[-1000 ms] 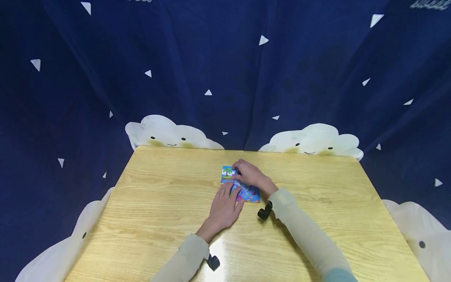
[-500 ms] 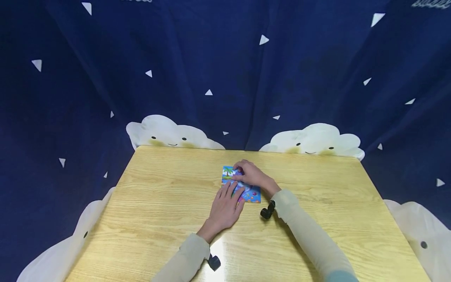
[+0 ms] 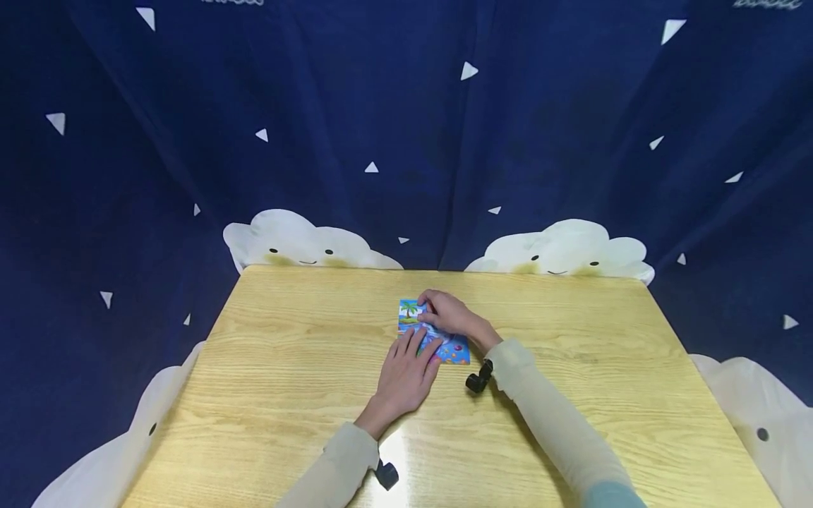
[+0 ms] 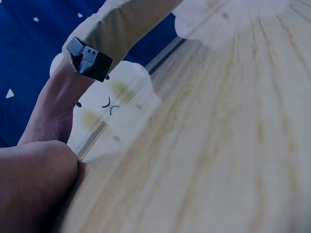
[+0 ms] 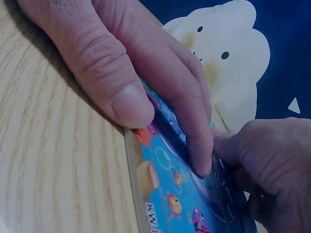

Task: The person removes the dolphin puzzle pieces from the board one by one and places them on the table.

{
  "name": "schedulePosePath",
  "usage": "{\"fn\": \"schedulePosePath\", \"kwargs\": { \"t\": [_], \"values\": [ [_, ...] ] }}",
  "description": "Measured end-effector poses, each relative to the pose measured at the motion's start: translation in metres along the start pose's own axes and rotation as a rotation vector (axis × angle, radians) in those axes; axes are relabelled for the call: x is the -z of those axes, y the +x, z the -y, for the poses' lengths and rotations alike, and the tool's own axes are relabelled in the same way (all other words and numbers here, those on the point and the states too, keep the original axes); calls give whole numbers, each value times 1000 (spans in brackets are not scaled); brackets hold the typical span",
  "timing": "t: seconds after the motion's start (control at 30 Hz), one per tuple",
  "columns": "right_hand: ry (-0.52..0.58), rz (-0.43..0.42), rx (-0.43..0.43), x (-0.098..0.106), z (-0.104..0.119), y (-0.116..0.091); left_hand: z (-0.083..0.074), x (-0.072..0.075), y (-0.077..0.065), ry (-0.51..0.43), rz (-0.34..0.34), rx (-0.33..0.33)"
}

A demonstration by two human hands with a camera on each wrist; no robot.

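Observation:
A small flat picture board (image 3: pixel 456 351) lies on the table, printed with a palm tree and bright sea creatures. My left hand (image 3: pixel 404 374) rests across its near left part with fingers extended; in the right wrist view its thumb (image 5: pixel 133 107) and forefinger press on the print. At the far right part of the board, my right hand (image 3: pixel 447 314) curls its fingers over the far edge and sets its thumb on the picture. Much of the print is hidden beneath both hands. In the left wrist view, only the board's thin edge (image 4: pixel 92 140) shows beyond my left hand (image 4: pixel 34 179).
The wooden table (image 3: pixel 286 367) spreads around the board on all sides. Behind it hangs a dark blue curtain (image 3: pixel 330 127) with white triangles and clouds (image 3: pixel 562 247). A black wrist camera (image 3: pixel 478 379) sits below the right cuff, another (image 3: pixel 386 474) by the left cuff.
My left forefinger has slid slightly to the right over the print. The right hand has shifted only a little at the far edge, and the board lies in the same place.

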State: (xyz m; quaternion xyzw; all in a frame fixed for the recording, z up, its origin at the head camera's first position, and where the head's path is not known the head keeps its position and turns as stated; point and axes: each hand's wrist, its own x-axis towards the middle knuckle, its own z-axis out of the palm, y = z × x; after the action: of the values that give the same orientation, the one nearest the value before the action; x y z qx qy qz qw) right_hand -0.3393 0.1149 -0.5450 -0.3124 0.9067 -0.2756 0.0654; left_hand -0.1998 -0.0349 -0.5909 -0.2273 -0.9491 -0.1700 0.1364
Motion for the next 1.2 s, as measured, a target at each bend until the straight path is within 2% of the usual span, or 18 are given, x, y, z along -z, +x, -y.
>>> {"fn": "schedulePosePath", "kwargs": {
  "t": [0.2,0.4,0.57,0.9,1.1,1.2],
  "values": [
    [-79,-5,-2,-2,1,0,0,0,0,-1,9,5],
    [-117,24,-5,-1,2,-3,0,-1,0,-16,21,13],
    [-105,39,2,1,2,-2,-3,0,2,-20,22,35],
    [-47,32,-13,0,2,2,-22,-3,10,-4,-5,121],
    [-36,40,-29,2,2,1,-24,-2,11,21,82,153],
    [-31,44,-41,2,3,1,-24,-4,11,22,65,143]
  ]
}}
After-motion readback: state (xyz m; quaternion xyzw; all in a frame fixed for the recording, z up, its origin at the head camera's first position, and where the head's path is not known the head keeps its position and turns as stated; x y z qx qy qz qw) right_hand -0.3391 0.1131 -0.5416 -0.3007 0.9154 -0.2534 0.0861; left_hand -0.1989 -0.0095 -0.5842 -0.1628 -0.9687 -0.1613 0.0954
